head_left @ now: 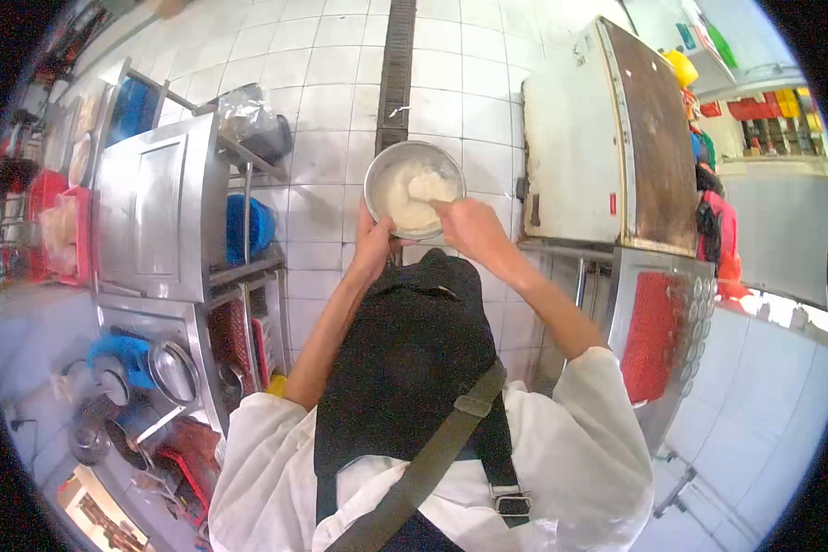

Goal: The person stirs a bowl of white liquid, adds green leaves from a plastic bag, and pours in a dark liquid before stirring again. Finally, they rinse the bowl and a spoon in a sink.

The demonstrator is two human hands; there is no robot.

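A round metal bowl (371,175) is held out in front of my body, above the tiled floor. Inside it lies a pale, creamy batter-like mix (405,204), with a thicker, lumpy white heap toward the right side. My left hand (373,241) grips the bowl at its lower left, thumb over the rim and fingers underneath. At the lower right rim, my right hand (465,225) is closed round the handle of a stirring utensil, whose pale end (420,200) dips into the mix. Its exact kind is hard to make out.
A steel cabinet (156,198) stands to the left, with a blue container (251,227) on a rack beside it. Right of me is a large white chest-like appliance (570,138), near a red crate (651,336). A drain grate (396,74) runs along the floor ahead.
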